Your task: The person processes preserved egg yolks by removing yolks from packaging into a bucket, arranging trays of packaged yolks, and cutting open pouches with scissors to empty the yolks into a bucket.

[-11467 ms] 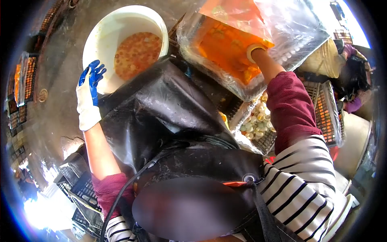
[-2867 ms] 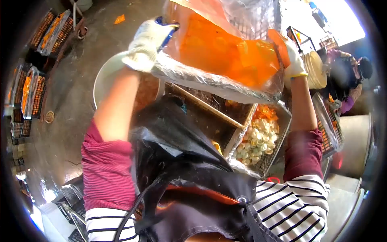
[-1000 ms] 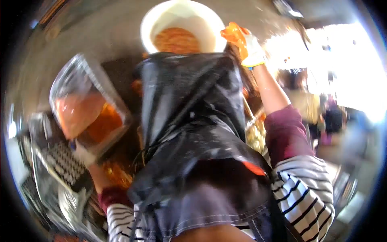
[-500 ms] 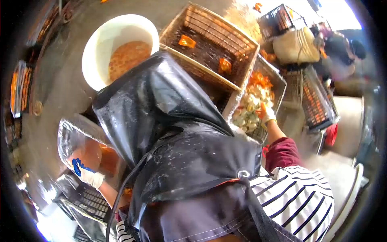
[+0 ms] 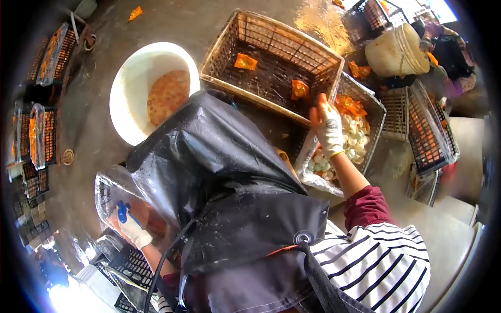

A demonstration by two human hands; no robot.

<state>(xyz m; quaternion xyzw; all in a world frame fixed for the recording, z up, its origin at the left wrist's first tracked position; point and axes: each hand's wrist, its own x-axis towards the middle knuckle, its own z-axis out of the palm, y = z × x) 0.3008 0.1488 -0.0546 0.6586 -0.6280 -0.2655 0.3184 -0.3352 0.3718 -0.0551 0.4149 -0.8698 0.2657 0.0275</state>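
Note:
My right hand (image 5: 329, 128), in a white glove with bare fingertips, is over the edge between a lined bin and a brown crate. Its fingers are stretched out, and I see nothing held in them. Pale, rounded, shell-like pieces (image 5: 355, 140) and orange scraps (image 5: 350, 105) fill the lined bin (image 5: 377, 125). Lower left, my left hand (image 5: 130, 228), also gloved in white, is closed around a small blue object (image 5: 123, 211) whose kind I cannot make out. That hand is at a container lined with clear plastic (image 5: 104, 189), its contents blurred.
A white tub (image 5: 121, 96) holds an orange, lumpy mass. Two orange pieces (image 5: 245, 61) lie in the brown crate (image 5: 284, 34). Black crates (image 5: 49, 133) stand at left, more crates (image 5: 425, 128) at right. Another person (image 5: 451, 60) is beside a beige bucket (image 5: 399, 52).
My right hand has lifted from the pale pieces and moved up and left toward the brown crate. The view has shifted. My left hand keeps the blue object at the plastic-lined container.

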